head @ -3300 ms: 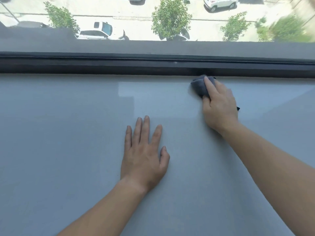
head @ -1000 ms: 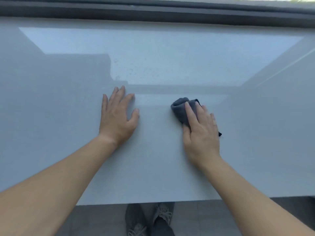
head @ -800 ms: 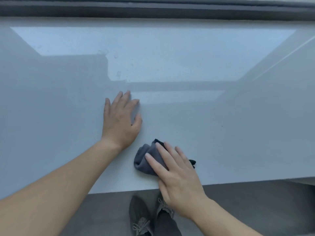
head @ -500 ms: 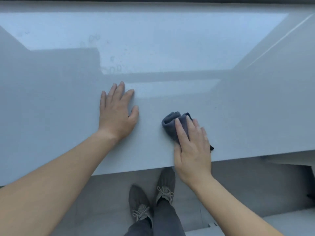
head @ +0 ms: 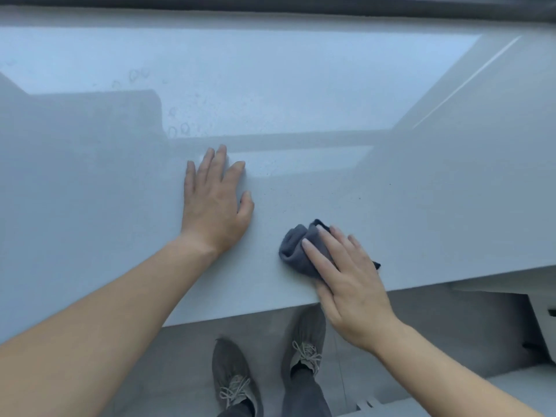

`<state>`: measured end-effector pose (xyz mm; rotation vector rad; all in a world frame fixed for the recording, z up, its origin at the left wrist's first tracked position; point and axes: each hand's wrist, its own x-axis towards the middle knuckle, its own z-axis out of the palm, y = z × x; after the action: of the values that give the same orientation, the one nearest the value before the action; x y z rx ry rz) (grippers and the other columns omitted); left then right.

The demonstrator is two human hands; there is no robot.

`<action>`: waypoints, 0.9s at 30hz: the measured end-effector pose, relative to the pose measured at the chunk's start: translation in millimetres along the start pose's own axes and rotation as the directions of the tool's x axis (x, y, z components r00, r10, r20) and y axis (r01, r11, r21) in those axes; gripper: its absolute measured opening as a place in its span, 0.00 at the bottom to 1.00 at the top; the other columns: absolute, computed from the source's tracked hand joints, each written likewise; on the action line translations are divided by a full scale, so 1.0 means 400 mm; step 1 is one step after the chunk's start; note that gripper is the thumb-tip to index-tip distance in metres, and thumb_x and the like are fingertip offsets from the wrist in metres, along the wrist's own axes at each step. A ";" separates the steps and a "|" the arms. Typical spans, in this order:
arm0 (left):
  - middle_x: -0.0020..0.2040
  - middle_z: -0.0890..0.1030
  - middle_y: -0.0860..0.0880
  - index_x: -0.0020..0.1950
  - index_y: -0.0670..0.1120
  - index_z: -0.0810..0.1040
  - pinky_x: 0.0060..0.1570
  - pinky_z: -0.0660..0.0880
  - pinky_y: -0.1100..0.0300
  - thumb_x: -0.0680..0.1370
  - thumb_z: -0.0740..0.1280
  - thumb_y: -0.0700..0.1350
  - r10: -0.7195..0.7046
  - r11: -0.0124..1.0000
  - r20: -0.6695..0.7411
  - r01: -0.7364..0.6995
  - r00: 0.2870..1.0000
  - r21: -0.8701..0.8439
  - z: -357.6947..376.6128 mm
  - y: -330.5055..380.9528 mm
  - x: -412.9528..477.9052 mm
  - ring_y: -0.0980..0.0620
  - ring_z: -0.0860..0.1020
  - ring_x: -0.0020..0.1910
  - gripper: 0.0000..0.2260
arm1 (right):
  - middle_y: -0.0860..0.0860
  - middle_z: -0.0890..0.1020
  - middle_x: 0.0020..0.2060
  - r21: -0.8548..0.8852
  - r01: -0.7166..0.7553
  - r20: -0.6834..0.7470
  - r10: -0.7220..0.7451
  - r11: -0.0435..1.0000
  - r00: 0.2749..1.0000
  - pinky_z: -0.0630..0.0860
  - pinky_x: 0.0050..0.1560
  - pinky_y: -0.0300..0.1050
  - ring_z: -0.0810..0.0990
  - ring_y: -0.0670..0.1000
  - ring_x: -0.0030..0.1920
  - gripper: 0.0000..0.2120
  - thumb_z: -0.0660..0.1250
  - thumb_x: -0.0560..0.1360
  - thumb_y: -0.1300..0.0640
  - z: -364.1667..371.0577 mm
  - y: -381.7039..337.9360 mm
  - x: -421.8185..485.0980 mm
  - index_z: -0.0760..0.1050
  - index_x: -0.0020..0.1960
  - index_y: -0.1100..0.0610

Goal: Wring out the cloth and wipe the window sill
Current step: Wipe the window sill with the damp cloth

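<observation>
Cloth [head: 296, 248], dark grey, bunched and soft, lies lower centre under flat right-hand fingers [head: 323, 254]; likely light and limp, best pinched by its folds. Left hand [head: 215, 206] rests spread on the pale glossy sill [head: 421, 191].

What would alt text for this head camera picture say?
A right hand presses a bunched grey cloth onto a glossy pale window sill near its front edge, while the left hand rests flat beside it. Grey shoes show on the floor below.

window sill [head: 391, 85]: glossy, smooth, pale grey, faint water marks
cloth [head: 296, 246]: soft, matt grey fabric
shoes [head: 231, 377]: grey knit, laced
</observation>
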<state>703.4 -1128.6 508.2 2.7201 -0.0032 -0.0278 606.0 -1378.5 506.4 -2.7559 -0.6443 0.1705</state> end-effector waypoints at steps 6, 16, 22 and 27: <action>0.81 0.47 0.44 0.78 0.49 0.59 0.77 0.38 0.46 0.79 0.56 0.52 -0.078 0.997 0.000 0.078 0.997 0.025 0.028 0.054 0.122 0.47 0.42 0.80 0.26 | 0.51 0.60 0.78 0.046 -0.363 -0.127 0.366 0.930 0.922 0.52 0.77 0.59 0.56 0.55 0.78 0.29 0.54 0.77 0.51 -0.069 0.189 0.214 0.58 0.78 0.49; 0.82 0.49 0.46 0.79 0.52 0.57 0.77 0.39 0.47 0.80 0.51 0.55 -0.157 0.984 -0.018 0.158 0.987 0.087 0.061 0.087 0.217 0.49 0.43 0.80 0.26 | 0.50 0.58 0.79 -0.037 -0.104 -0.031 0.103 0.994 0.994 0.47 0.79 0.55 0.54 0.55 0.79 0.29 0.55 0.79 0.53 -0.081 0.267 0.409 0.55 0.79 0.45; 0.81 0.53 0.46 0.77 0.51 0.62 0.77 0.42 0.46 0.77 0.50 0.56 -0.170 0.978 -0.042 0.174 0.985 0.112 0.060 0.096 0.225 0.48 0.47 0.80 0.28 | 0.52 0.54 0.80 -0.007 -0.145 -0.041 0.145 0.989 0.989 0.44 0.79 0.55 0.50 0.56 0.80 0.29 0.53 0.80 0.51 -0.084 0.221 0.528 0.51 0.80 0.47; 0.81 0.54 0.45 0.77 0.50 0.62 0.78 0.44 0.45 0.77 0.50 0.56 -0.179 0.974 -0.035 0.182 0.983 0.136 0.057 0.097 0.225 0.48 0.48 0.80 0.28 | 0.51 0.58 0.79 -0.051 0.025 0.027 -0.024 0.998 0.999 0.47 0.78 0.56 0.53 0.55 0.79 0.30 0.54 0.78 0.53 -0.128 0.333 0.627 0.54 0.79 0.46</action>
<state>792.9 -1174.0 501.6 2.8511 0.2581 -0.0521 894.2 -1393.0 500.7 -2.7974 -0.6985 0.1871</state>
